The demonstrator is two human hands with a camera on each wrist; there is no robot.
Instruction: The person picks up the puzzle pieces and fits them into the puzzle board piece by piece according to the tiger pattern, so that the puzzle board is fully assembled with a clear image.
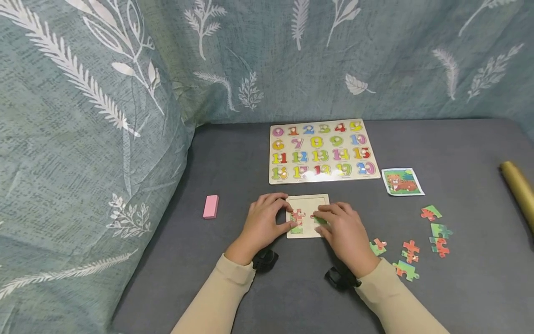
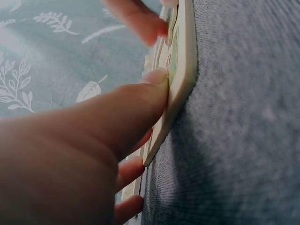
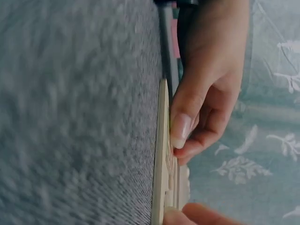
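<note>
A small wooden puzzle tray (image 1: 308, 232) lies on the dark table, with joined jigsaw pieces (image 1: 298, 218) at its left side. My left hand (image 1: 266, 221) holds the tray's left side. Its thumb presses on the face by those pieces, and other fingers sit at the edge in the left wrist view. Over the tray's right half, my right hand (image 1: 343, 232) pinches a green and red puzzle piece (image 1: 319, 220), partly covered by the fingers. From the right wrist view, the left thumb (image 3: 181, 131) and forefinger bend close together on the tray.
Loose puzzle pieces (image 1: 410, 251) lie to the right, below a tiger picture card (image 1: 402, 182). A number board (image 1: 324, 150) stands behind the tray. There is a pink block (image 1: 210, 207) on the left and a gold cylinder (image 1: 517, 190) at the far right. Patterned cloth (image 1: 267, 60) borders the table.
</note>
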